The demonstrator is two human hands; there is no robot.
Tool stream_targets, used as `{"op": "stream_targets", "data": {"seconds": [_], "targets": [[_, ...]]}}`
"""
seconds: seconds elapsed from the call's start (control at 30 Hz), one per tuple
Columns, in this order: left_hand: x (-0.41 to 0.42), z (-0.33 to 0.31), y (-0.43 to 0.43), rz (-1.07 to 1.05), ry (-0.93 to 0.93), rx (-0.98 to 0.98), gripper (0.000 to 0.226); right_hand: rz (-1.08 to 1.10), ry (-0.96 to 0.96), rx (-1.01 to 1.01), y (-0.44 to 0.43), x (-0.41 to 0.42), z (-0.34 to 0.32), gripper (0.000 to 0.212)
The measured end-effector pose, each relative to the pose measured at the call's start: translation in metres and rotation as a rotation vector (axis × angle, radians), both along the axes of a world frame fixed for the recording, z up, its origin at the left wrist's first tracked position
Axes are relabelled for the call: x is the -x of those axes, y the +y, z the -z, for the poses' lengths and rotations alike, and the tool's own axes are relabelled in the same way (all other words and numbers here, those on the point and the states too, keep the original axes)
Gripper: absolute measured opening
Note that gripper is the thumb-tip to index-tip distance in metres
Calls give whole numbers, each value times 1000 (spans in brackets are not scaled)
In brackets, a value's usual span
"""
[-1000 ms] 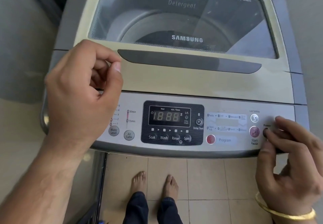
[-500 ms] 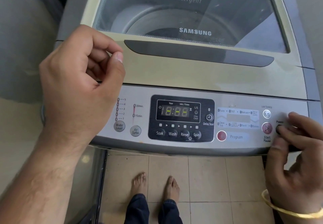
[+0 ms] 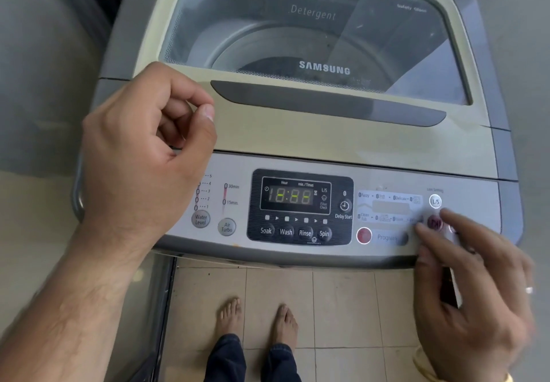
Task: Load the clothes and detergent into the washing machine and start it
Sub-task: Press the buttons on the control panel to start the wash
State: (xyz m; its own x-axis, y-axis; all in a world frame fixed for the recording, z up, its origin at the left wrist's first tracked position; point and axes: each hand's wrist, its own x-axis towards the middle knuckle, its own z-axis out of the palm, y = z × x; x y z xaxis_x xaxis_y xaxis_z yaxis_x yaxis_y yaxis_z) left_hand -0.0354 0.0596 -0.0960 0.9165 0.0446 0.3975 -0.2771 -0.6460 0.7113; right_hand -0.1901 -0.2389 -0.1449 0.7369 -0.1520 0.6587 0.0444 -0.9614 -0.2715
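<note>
A top-loading washing machine (image 3: 342,140) fills the view, its glass lid (image 3: 312,33) closed, with dark contents dimly visible in the drum. The control panel (image 3: 300,207) faces me and its display (image 3: 293,195) is lit green. My left hand (image 3: 143,155) hovers over the panel's left end, fingers curled in a loose fist, holding nothing. My right hand (image 3: 473,286), motion-blurred, is at the panel's right end with fingers spread; a fingertip lies beside the red Start/Pause button (image 3: 434,222). Clothes and detergent cannot be made out clearly.
A red Program button (image 3: 363,235) and the L/S button (image 3: 435,201) sit near my right hand. Grey walls flank the machine. My bare feet (image 3: 256,319) stand on beige floor tiles below the panel.
My right hand has shifted left from the Power button at the panel's edge toward the Start/Pause button, fingers now spread. The display changed from 18:88 to dashes. The left hand has barely moved.
</note>
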Motion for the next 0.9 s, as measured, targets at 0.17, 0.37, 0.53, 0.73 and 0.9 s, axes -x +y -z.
{"op": "stream_targets", "data": {"seconds": [0.17, 0.37, 0.53, 0.73, 0.9], "targets": [[-3, -1, -1, -7, 5, -9, 8, -140, 32, 81, 7, -4, -8, 18], [-2, 0, 1, 13, -2, -2, 8, -248, 42, 92, 20, -4, -1, 23], [-2, 0, 0, 10, -6, -15, 8, -220, 40, 59, 23, 0, 2, 28], [-3, 1, 0, 13, -18, -29, 7, -191, 55, 61, 26, -2, 2, 25], [-4, 1, -1, 13, -2, -20, 7, -184, 68, 77, 25, -3, 3, 24]]}}
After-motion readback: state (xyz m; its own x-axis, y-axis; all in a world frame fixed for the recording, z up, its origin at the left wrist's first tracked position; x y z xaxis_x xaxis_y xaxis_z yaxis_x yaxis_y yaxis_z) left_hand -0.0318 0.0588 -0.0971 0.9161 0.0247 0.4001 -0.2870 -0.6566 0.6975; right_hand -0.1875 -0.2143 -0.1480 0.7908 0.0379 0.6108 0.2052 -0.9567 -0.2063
